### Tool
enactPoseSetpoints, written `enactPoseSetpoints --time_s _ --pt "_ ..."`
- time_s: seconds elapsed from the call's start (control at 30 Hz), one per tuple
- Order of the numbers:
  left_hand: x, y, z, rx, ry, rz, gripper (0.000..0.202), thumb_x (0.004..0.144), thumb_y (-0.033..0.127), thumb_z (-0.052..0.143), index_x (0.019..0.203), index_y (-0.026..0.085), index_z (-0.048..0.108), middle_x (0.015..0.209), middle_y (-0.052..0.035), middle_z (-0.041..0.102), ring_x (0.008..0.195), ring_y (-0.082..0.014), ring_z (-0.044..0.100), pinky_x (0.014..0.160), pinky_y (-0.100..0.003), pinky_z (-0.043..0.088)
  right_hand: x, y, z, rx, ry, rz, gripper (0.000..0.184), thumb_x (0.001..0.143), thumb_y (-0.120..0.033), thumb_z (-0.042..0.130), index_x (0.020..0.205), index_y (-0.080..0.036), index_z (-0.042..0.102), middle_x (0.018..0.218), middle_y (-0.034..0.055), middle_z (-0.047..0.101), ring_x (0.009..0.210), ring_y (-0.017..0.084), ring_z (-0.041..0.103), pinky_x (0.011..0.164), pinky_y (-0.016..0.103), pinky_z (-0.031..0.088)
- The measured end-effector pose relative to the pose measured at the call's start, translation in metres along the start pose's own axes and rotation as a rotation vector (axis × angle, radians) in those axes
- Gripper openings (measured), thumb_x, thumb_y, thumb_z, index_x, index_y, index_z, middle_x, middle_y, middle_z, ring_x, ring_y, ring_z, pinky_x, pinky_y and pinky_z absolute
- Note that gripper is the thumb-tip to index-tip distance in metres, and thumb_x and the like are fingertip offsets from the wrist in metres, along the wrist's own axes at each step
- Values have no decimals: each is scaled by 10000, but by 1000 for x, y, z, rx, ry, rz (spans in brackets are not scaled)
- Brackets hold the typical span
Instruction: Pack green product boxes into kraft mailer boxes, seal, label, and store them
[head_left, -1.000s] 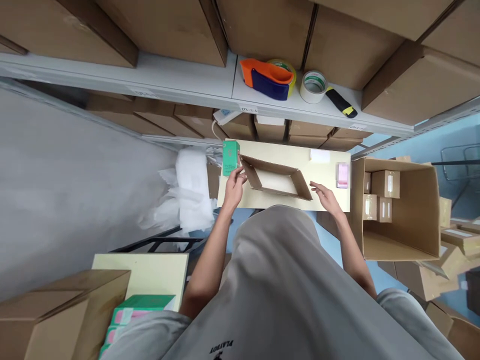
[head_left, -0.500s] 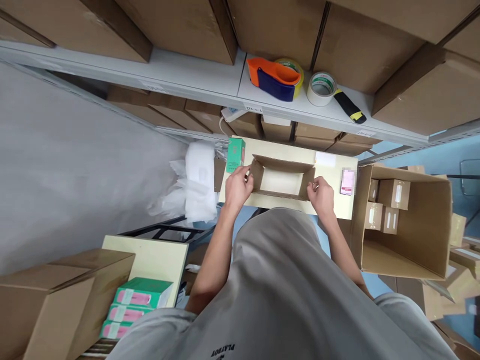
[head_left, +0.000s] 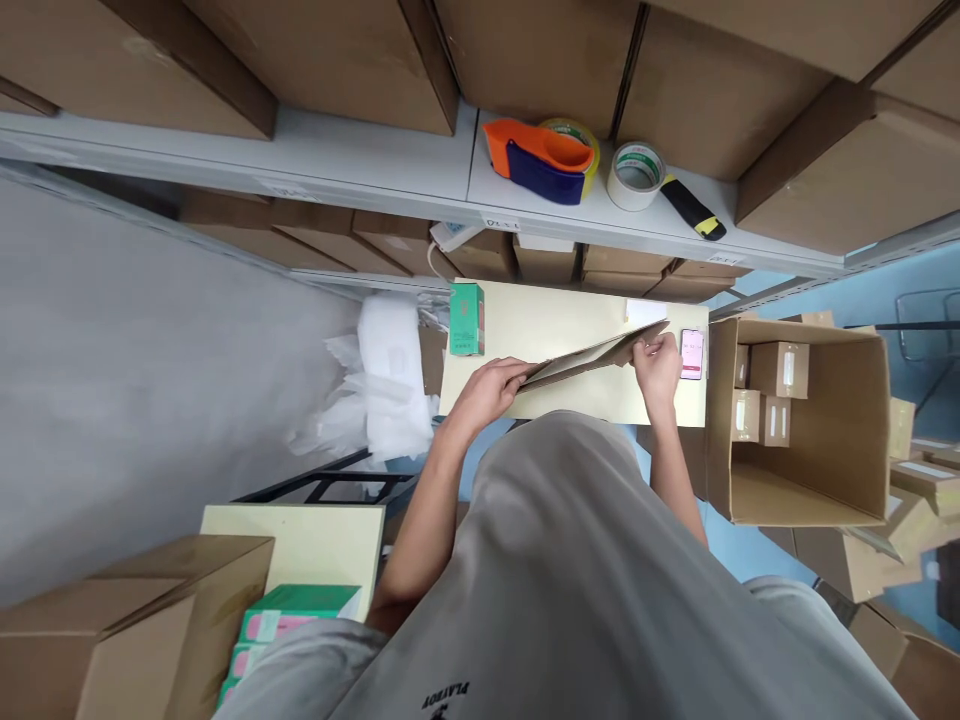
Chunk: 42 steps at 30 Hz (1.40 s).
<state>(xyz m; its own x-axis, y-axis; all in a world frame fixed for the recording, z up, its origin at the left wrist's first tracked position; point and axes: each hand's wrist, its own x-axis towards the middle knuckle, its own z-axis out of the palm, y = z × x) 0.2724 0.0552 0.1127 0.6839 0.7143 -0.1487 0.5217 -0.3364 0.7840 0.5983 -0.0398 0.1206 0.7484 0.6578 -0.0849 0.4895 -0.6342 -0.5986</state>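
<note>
Between my two hands a brown cardboard box [head_left: 600, 354] is held nearly flattened over the pale table [head_left: 555, 300], its right end tilted up and away from me. My left hand [head_left: 491, 388] grips its lower left end, fingers lying over the edge. At the upper right end, my right hand [head_left: 657, 365] pinches the cardboard. A green box [head_left: 467, 318] stands upright on the table beyond my left hand. Just right of my right hand lies a phone [head_left: 692, 354] with a lit pinkish screen. A white paper [head_left: 645, 311] lies partly behind the raised cardboard.
On the shelf ahead sit an orange and blue tape dispenser [head_left: 541, 160], a tape roll [head_left: 636, 176] and a box cutter [head_left: 694, 209]. To the right a large open carton [head_left: 840, 430] holds several small boxes. White wrapping roll [head_left: 391, 375] stands left; green boxes [head_left: 296, 602] are stacked lower left.
The box was an open rectangular frame on the table; now it is folded nearly flat and tilted. My right hand has risen slightly, and my left hand has moved right and nearer me.
</note>
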Motion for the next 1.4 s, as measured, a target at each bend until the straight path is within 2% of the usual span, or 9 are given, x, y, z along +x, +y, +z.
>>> enactPoseSetpoints --time_s 0.23,0.47,0.67,0.83,1.03,1.13,1.23,1.33,1.4 --pt "8 -15 -3 87 215 -174 417 1031 281 617 1360 245 872 1275 -108 848 936 -301 778 924 -412 625 -17 -10 -1 -40 -61 -26 125 967 -365 628 953 -299 523 752 27 746 758 297 727 771 377 536" --pt "12 -20 7 119 378 -289 342 1021 259 629 1268 224 863 1243 -158 824 1130 -396 776 1005 -476 607 -28 -14 5 -132 -159 -112 50 1023 -322 596 1020 -274 609 761 38 739 741 302 717 775 383 522" --pt "8 -10 15 134 391 -337 407 1038 250 609 1377 193 828 1284 -178 793 1062 -386 783 1035 -505 603 -35 -20 6 -267 -225 -179 171 1095 -295 529 1145 -224 677 918 90 762 808 301 721 763 364 479" --pt "7 -10 20 95 374 -313 479 1066 286 589 1498 178 767 1325 -190 762 987 -363 784 1070 -535 610 -41 -17 14 -277 -226 -245 253 1165 -325 452 1190 -209 675 1153 144 767 797 255 692 727 337 447" --pt "9 -14 35 65 469 -270 478 1082 402 667 1512 211 754 1313 -154 770 966 -303 779 1054 -463 642 -53 -9 29 -293 -232 -291 352 1217 -393 416 1228 -202 712 1207 153 754 786 228 689 700 317 462" --pt "12 -10 43 61 433 -218 462 1102 461 668 1472 207 778 1335 -158 786 1102 -323 796 1092 -447 638 -58 -11 37 -240 -272 -333 424 1229 -494 454 1334 -206 747 1244 178 765 948 290 759 784 357 573" --pt "11 -6 45 34 338 -151 452 1136 503 632 1441 211 796 1380 -163 808 1289 -360 780 1164 -462 617 -60 -6 37 -141 -351 -456 503 1184 -609 573 1416 -214 782 1439 220 762 1281 385 755 1053 497 653" --pt "5 -6 42 6 273 -126 486 1153 536 618 1475 210 782 1468 -160 796 1394 -378 752 1222 -494 592 -58 11 26 -32 -507 -580 620 1039 -672 809 1461 -217 796 1652 203 688 1555 446 634 1326 631 534" --pt "0 -10 38 -10 223 -116 539 1114 570 696 1522 223 758 1506 -153 782 1402 -389 751 1232 -511 592 -53 24 18 46 -574 -599 591 1005 -637 862 1438 -239 815 1616 173 730 1601 442 616 1365 653 501"
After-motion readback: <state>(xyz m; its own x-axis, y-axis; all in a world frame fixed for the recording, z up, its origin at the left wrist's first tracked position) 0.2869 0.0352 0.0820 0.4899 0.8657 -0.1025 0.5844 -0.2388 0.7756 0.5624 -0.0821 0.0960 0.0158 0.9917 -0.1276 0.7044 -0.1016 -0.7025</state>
